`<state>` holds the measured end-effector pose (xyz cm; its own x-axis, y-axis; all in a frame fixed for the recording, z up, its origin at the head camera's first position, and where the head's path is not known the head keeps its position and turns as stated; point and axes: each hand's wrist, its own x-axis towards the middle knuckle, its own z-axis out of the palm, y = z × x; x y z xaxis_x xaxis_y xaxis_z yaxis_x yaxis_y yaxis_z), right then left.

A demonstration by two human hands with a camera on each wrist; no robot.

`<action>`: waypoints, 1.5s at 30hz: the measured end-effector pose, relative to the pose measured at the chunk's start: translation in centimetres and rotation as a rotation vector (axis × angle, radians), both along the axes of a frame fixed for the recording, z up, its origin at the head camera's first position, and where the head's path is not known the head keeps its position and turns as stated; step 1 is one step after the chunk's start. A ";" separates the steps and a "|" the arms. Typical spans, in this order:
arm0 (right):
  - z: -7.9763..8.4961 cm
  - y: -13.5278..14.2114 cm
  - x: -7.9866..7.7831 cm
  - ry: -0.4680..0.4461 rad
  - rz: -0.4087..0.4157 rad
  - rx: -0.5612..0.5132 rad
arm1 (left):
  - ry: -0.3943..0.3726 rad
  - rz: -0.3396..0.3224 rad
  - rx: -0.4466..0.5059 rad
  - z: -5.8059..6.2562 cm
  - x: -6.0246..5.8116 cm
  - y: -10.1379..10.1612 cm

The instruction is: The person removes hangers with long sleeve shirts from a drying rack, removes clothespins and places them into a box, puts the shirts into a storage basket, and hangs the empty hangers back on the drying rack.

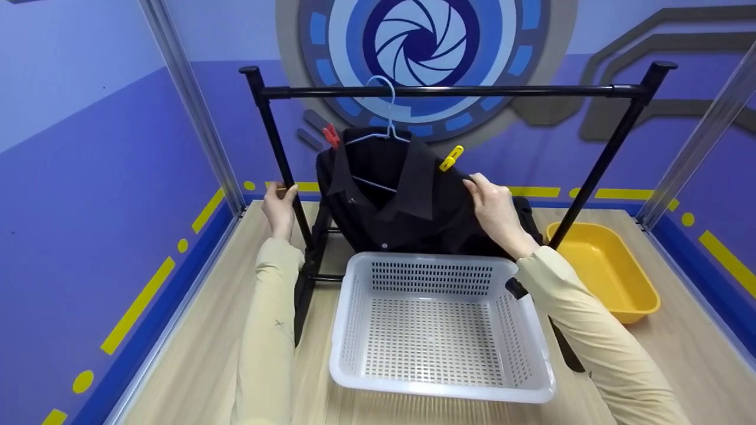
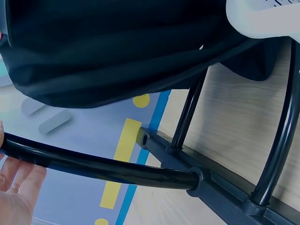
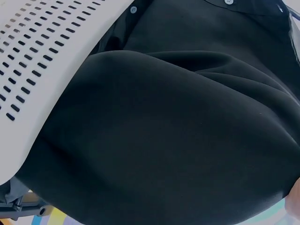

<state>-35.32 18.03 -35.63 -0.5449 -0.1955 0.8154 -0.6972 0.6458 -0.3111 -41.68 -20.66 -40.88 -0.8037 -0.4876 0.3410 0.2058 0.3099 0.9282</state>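
A black collared shirt [image 1: 384,218] hangs on a light blue hanger [image 1: 391,109], hooked over the top bar of a black clothes rack [image 1: 460,91]. A red clothespin [image 1: 331,136] sits on one shoulder and a yellow clothespin [image 1: 452,158] on the other. With thumb and fingers, my right hand [image 1: 496,209] pinches the shirt's edge below the yellow clothespin. My left hand [image 1: 279,206] holds the rack's left post [image 2: 103,168], thumb on one side and fingers on the other. In the right wrist view the black fabric [image 3: 154,136] fills most of the frame.
A white perforated basket [image 1: 443,389] stands on the wooden table [image 1: 189,354] in front of the shirt, overlapping its lower part. Behind my right forearm is a yellow basin [image 1: 602,265]. Blue and purple panels [image 1: 118,177] enclose the table.
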 end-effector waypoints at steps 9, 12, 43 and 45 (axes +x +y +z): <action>0.3 1.3 0.4 0.080 0.001 -0.026 | -0.001 -0.004 -0.002 0.0 0.1 0.0; 0.3 1.8 0.4 0.096 -0.002 -0.047 | -0.011 -0.008 -0.009 0.0 0.2 0.0; 1.4 5.4 2.2 0.234 -0.031 -0.202 | 0.008 -0.016 0.001 0.0 -0.1 -0.1; 1.4 5.6 2.4 0.236 -0.022 -0.206 | 0.005 -0.021 0.004 -0.1 0.0 -0.1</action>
